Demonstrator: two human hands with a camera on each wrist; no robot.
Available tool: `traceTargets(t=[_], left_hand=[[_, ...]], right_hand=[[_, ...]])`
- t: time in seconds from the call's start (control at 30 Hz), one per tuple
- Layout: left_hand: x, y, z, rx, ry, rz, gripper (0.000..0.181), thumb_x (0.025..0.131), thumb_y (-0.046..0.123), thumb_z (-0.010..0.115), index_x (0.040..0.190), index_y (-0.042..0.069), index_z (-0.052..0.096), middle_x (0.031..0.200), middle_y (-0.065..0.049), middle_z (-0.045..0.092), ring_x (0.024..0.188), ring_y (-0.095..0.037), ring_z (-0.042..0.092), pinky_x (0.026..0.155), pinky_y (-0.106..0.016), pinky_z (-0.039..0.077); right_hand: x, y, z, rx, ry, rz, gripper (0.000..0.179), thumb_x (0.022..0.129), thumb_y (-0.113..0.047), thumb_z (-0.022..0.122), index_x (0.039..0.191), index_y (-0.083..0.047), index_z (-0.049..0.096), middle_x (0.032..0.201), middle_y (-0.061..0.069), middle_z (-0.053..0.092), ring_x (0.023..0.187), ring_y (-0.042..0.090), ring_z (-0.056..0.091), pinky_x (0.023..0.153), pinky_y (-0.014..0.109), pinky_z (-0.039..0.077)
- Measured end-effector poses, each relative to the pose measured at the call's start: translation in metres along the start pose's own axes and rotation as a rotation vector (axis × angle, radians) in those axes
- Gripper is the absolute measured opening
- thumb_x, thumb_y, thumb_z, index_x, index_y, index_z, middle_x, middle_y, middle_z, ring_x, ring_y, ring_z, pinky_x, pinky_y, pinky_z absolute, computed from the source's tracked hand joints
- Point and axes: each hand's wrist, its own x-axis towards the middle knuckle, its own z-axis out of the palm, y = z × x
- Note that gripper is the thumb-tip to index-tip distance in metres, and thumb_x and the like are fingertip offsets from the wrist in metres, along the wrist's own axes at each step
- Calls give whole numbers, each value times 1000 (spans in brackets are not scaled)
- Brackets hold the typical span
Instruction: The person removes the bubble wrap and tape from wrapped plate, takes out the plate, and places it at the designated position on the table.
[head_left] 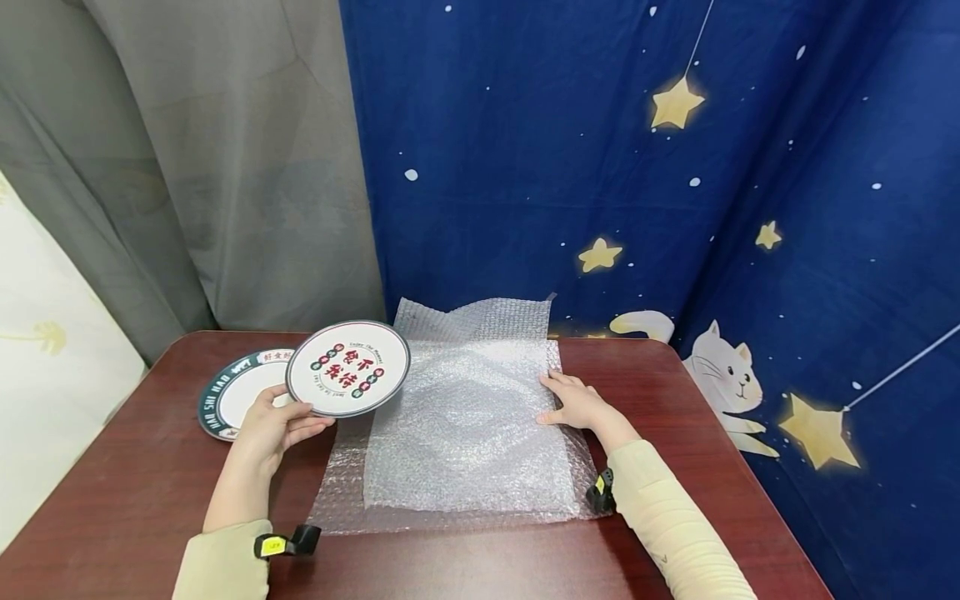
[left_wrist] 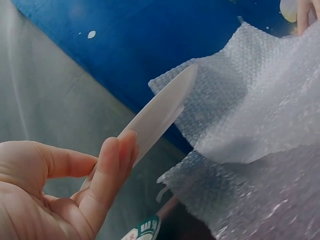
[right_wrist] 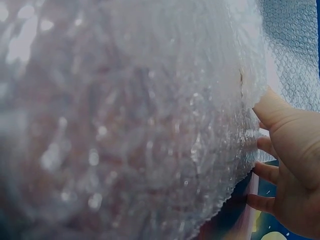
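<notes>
My left hand pinches the near edge of a white plate with red characters and a dark rim line, held tilted above the table. In the left wrist view the plate shows nearly edge-on between thumb and fingers. A second plate with a green lettered rim lies at the left, partly hidden by that hand and the held plate. My right hand rests at the right edge of the layered bubble wrap, fingers spread. In the right wrist view its thumb and fingertips touch the bubble wrap's edge.
The bubble wrap lies in overlapping sheets on a dark red table, its far end raised against the blue curtain. A grey curtain hangs behind the left side. Black straps with small devices circle the wrists.
</notes>
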Motion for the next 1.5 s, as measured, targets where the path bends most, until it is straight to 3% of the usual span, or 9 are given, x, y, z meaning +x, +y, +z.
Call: traceTargets(t=[0.3, 0.7, 0.93, 1.17, 1.4, 1.5], left_hand=[[-5, 7, -16, -93, 5, 24, 43, 97, -6, 45, 124, 12, 17, 83, -7, 67, 72, -24, 71, 70, -32, 57], [-10, 11, -35, -193, 53, 60, 38, 95, -7, 49, 121, 13, 28, 84, -9, 69, 71, -28, 71, 68, -35, 57], [-11, 12, -44, -192, 102, 38, 71, 95, -6, 50, 145, 8, 0, 84, -7, 66, 71, -25, 71, 69, -34, 57], [-13, 11, -50, -183, 136, 36, 69, 96, -5, 48, 144, 6, 1, 83, -5, 66, 71, -26, 71, 68, -34, 57], [-17, 10, -59, -162, 199, 0, 90, 94, -5, 51, 151, 12, -16, 82, -2, 63, 70, -23, 71, 68, -32, 57], [-16, 9, -63, -173, 215, -1, 85, 94, -5, 50, 152, 12, -11, 82, -2, 64, 70, -24, 71, 68, -32, 57]], right_hand=[[-1, -1, 0, 4, 2, 2, 86, 83, -49, 70, 151, -14, 32, 157, 14, 18, 141, 38, 15, 107, 65, 17], [-2, -1, 0, 9, 2, 1, 85, 83, -49, 70, 150, -13, 32, 157, 14, 18, 141, 38, 15, 107, 65, 16], [-2, 1, 2, 11, 5, -7, 85, 83, -49, 69, 151, -14, 31, 157, 14, 17, 141, 38, 14, 107, 66, 15], [-3, 2, 1, 14, -2, -5, 86, 83, -49, 69, 151, -14, 30, 157, 14, 16, 141, 38, 14, 107, 65, 15], [-4, 0, 0, 21, 3, -8, 86, 83, -49, 70, 151, -13, 31, 157, 15, 17, 141, 40, 14, 106, 66, 15], [-4, 0, 1, 23, -3, -1, 86, 83, -49, 69, 151, -14, 30, 157, 13, 16, 142, 38, 13, 107, 65, 14]])
